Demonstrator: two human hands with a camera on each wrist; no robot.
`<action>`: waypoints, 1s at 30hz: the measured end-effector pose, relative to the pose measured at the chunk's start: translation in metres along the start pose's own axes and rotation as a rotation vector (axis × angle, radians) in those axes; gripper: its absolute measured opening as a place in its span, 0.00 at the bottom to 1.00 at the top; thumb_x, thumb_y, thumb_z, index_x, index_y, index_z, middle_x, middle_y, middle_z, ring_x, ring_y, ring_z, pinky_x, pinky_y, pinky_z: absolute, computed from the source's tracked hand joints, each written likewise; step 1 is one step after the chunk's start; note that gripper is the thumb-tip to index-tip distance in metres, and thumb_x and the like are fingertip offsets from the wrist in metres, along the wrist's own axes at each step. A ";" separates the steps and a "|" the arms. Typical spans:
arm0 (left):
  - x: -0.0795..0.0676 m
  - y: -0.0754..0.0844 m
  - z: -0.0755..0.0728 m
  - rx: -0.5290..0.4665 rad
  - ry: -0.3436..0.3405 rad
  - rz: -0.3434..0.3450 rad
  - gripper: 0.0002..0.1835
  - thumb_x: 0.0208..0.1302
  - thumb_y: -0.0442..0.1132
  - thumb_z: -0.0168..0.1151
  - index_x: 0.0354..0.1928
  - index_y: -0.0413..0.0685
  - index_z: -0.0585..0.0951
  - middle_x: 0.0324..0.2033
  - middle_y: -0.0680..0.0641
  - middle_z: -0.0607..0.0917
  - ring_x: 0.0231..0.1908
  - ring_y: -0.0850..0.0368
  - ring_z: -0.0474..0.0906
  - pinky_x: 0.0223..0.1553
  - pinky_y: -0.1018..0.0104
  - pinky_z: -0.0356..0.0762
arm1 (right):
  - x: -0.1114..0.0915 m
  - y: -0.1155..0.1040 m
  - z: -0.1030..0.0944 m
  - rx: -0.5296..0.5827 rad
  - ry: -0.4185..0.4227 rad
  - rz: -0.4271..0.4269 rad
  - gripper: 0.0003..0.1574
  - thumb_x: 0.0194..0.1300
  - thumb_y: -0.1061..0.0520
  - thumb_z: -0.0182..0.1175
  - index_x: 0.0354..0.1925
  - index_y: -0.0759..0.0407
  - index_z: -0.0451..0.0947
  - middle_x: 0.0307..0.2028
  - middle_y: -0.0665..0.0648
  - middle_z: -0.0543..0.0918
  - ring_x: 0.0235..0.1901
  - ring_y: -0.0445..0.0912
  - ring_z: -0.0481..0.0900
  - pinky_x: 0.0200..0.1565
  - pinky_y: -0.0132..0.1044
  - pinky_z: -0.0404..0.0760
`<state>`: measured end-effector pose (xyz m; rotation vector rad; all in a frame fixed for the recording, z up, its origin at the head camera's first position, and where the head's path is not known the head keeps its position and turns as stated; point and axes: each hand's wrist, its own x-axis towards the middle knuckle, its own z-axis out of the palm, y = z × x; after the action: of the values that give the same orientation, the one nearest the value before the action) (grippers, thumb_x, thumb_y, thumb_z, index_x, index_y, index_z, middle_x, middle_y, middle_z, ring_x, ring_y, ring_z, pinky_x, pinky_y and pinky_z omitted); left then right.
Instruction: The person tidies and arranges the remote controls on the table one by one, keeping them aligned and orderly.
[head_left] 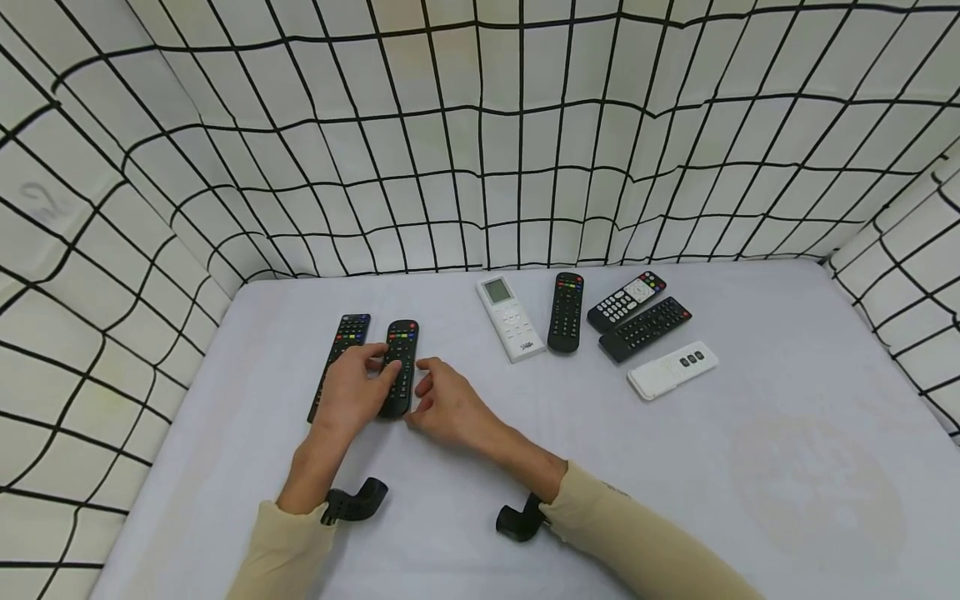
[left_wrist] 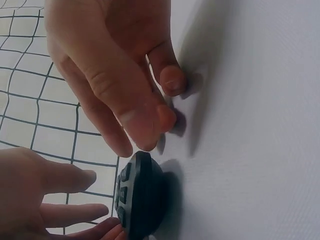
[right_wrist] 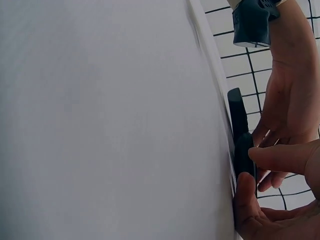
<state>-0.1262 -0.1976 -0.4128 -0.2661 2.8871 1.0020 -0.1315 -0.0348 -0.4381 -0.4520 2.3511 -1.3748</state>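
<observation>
A black remote control with coloured buttons lies upright between both hands in the head view. My left hand hovers over its left side, the thumb overlapping its face and the other fingers lowered between it and a second black remote, which the hand partly covers. Beside its right edge is my right hand, thumb and fingers bent loosely toward it. In the left wrist view, the near end of the remote shows just below the left fingertips. The right wrist view shows right fingertips at the remote; contact is hard to judge.
Right of the hands lie a white remote with a screen, a black remote, two angled black remotes and a small white remote. Black netting over white walls borders the white table.
</observation>
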 end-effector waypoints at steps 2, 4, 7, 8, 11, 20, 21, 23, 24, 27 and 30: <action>-0.001 0.003 0.000 0.002 0.020 0.002 0.26 0.77 0.43 0.58 0.70 0.37 0.74 0.62 0.30 0.78 0.60 0.34 0.79 0.55 0.43 0.79 | -0.001 0.001 -0.003 -0.006 0.001 -0.001 0.47 0.61 0.62 0.74 0.73 0.65 0.65 0.48 0.57 0.84 0.36 0.39 0.80 0.41 0.30 0.79; -0.003 0.005 0.000 0.012 0.047 0.016 0.25 0.77 0.43 0.58 0.70 0.38 0.75 0.63 0.31 0.76 0.59 0.34 0.80 0.54 0.42 0.80 | -0.002 0.001 -0.007 -0.013 0.008 -0.012 0.44 0.62 0.61 0.72 0.72 0.64 0.66 0.48 0.57 0.84 0.38 0.40 0.81 0.43 0.32 0.80; -0.004 0.008 0.001 0.017 0.088 0.042 0.24 0.77 0.42 0.58 0.69 0.39 0.76 0.64 0.32 0.75 0.55 0.35 0.81 0.53 0.42 0.81 | -0.004 0.003 -0.013 -0.003 0.027 -0.026 0.39 0.65 0.61 0.70 0.71 0.64 0.69 0.48 0.58 0.83 0.42 0.43 0.82 0.47 0.35 0.81; -0.004 0.008 0.002 0.014 0.100 0.052 0.23 0.77 0.42 0.58 0.68 0.39 0.77 0.64 0.32 0.76 0.54 0.35 0.82 0.53 0.43 0.81 | -0.005 0.003 -0.015 -0.003 0.036 -0.030 0.37 0.66 0.61 0.70 0.70 0.64 0.70 0.48 0.58 0.83 0.43 0.44 0.82 0.48 0.36 0.82; -0.002 0.011 0.006 -0.011 0.121 0.078 0.22 0.77 0.40 0.58 0.67 0.39 0.78 0.64 0.33 0.76 0.50 0.36 0.83 0.51 0.44 0.82 | -0.006 0.006 -0.022 0.006 0.066 -0.027 0.31 0.69 0.60 0.68 0.67 0.63 0.73 0.48 0.57 0.83 0.45 0.46 0.83 0.49 0.38 0.82; 0.003 0.027 0.022 -0.071 0.105 0.125 0.20 0.76 0.40 0.59 0.65 0.40 0.80 0.61 0.36 0.79 0.50 0.40 0.82 0.51 0.47 0.83 | -0.005 0.012 -0.041 -0.014 0.138 -0.061 0.21 0.70 0.62 0.66 0.59 0.64 0.78 0.46 0.59 0.84 0.44 0.48 0.85 0.48 0.37 0.84; 0.004 0.029 0.023 -0.073 0.106 0.128 0.20 0.76 0.40 0.59 0.65 0.41 0.80 0.61 0.36 0.79 0.50 0.41 0.82 0.51 0.47 0.83 | -0.005 0.013 -0.043 -0.014 0.145 -0.060 0.21 0.70 0.62 0.66 0.59 0.64 0.78 0.46 0.59 0.84 0.44 0.48 0.85 0.48 0.37 0.84; 0.004 0.032 0.026 -0.088 0.110 0.129 0.20 0.75 0.39 0.60 0.64 0.41 0.80 0.61 0.37 0.79 0.49 0.42 0.82 0.51 0.49 0.83 | -0.005 0.014 -0.047 -0.013 0.162 -0.052 0.21 0.70 0.62 0.66 0.59 0.64 0.78 0.46 0.59 0.84 0.44 0.48 0.85 0.48 0.37 0.84; 0.005 0.034 0.027 -0.094 0.112 0.131 0.19 0.75 0.39 0.60 0.64 0.41 0.80 0.61 0.37 0.79 0.49 0.43 0.81 0.51 0.50 0.83 | -0.005 0.014 -0.049 -0.011 0.171 -0.047 0.21 0.70 0.62 0.66 0.59 0.64 0.78 0.45 0.59 0.84 0.44 0.48 0.85 0.48 0.37 0.84; 0.006 0.037 0.032 -0.114 0.112 0.135 0.19 0.75 0.38 0.61 0.63 0.42 0.81 0.60 0.38 0.80 0.46 0.45 0.81 0.48 0.53 0.82 | -0.006 0.016 -0.056 -0.003 0.203 -0.031 0.21 0.70 0.62 0.67 0.59 0.63 0.79 0.45 0.58 0.84 0.44 0.47 0.84 0.47 0.38 0.84; 0.008 0.041 0.037 -0.124 0.104 0.138 0.19 0.74 0.38 0.61 0.63 0.42 0.81 0.58 0.38 0.80 0.43 0.47 0.81 0.45 0.56 0.81 | -0.007 0.020 -0.064 -0.003 0.239 -0.025 0.21 0.69 0.62 0.67 0.59 0.63 0.79 0.44 0.58 0.84 0.43 0.48 0.83 0.47 0.38 0.84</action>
<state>-0.1411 -0.1442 -0.4185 -0.1304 2.9753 1.2271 -0.1576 0.0263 -0.4253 -0.3346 2.5436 -1.5109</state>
